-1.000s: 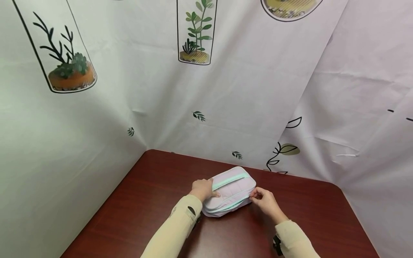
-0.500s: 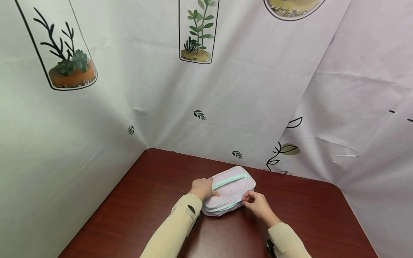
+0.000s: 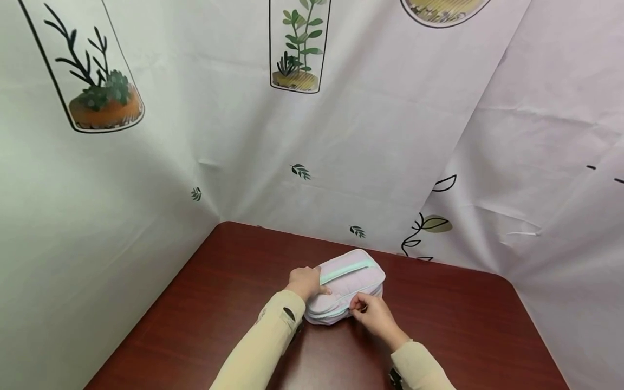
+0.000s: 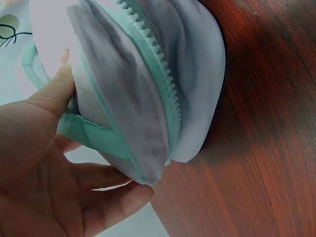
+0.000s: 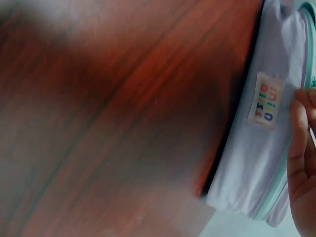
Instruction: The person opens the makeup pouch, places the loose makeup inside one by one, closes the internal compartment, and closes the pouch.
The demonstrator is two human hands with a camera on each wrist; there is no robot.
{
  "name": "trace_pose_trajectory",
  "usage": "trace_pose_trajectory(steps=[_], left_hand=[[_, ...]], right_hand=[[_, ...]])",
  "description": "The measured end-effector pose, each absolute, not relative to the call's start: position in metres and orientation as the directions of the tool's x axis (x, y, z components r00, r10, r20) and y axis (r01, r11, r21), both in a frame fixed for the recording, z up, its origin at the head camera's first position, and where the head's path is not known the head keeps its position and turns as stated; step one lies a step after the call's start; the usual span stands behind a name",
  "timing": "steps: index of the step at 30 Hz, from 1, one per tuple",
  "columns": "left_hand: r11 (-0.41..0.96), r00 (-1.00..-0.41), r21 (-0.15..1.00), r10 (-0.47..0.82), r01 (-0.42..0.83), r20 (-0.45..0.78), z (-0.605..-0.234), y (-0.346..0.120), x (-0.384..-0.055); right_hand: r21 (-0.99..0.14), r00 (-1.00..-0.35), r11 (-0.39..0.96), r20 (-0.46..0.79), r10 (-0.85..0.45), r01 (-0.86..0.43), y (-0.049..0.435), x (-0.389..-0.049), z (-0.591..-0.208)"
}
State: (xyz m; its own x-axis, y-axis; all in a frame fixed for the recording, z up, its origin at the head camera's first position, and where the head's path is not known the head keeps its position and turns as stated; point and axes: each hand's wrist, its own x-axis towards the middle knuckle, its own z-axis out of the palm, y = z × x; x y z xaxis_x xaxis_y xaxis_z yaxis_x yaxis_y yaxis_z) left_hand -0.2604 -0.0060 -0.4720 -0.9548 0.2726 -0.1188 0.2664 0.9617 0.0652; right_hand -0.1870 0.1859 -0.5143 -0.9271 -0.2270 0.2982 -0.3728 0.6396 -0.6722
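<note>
A pale lilac pencil case with mint trim lies on the table, set at a slant. My left hand grips its left end, thumb on top; in the left wrist view the fingers curl round the end near a mint loop. Toothed mint zipper shows there, its teeth exposed. At the front side, the fingertips of my right hand pinch at the zipper line; the pull itself is hidden by them. A label with coloured letters sits on the case's side in the right wrist view.
The dark red wooden table has rounded far corners. White fabric printed with plants hangs behind it and along the left side.
My right hand has slid leftward along the front zipper, from near the case's right end to about its middle. The left hand keeps its grip and the case stays in place.
</note>
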Motion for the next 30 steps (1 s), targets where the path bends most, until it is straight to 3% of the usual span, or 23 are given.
trace_pose_trajectory(steps=[8, 13, 17, 21, 24, 27, 30], left_hand=[[0.962, -0.946, 0.115, 0.266, 0.248, -0.183, -0.460, -0.003, -0.250], [0.942, -0.908, 0.107, 0.334, 0.317, -0.251, -0.443, -0.003, -0.244], [0.868, -0.846, 0.127, 0.496, 0.480, -0.194, -0.446, -0.008, -0.250], [0.740, -0.724, 0.147, 0.672, 0.656, -0.155, -0.464, -0.018, -0.261], [0.639, -0.631, 0.082, 0.768, 0.765, -0.110, -0.475, -0.024, -0.268], [0.570, -0.569, 0.003, 0.821, 0.822, -0.051, -0.480, -0.028, -0.274], [0.546, -0.546, -0.023, 0.837, 0.838, -0.026, -0.483, -0.029, -0.277]], right_hand=[[-0.714, -0.950, 0.690, 0.284, 0.129, -0.119, 0.199, -0.195, -0.516], [-0.714, -0.948, 0.700, 0.222, 0.227, 0.000, 0.209, -0.207, -0.517], [-0.675, -0.959, 0.737, 0.182, 0.216, 0.038, 0.215, -0.214, -0.517], [-0.632, -0.977, 0.775, 0.147, 0.153, 0.026, 0.217, -0.217, -0.516], [-0.620, -0.984, 0.784, 0.150, 0.095, -0.019, 0.218, -0.219, -0.513], [-0.606, -0.985, 0.793, 0.165, 0.041, -0.068, 0.220, -0.221, -0.511], [-0.606, -0.988, 0.790, 0.152, 0.007, -0.087, 0.223, -0.224, -0.507]])
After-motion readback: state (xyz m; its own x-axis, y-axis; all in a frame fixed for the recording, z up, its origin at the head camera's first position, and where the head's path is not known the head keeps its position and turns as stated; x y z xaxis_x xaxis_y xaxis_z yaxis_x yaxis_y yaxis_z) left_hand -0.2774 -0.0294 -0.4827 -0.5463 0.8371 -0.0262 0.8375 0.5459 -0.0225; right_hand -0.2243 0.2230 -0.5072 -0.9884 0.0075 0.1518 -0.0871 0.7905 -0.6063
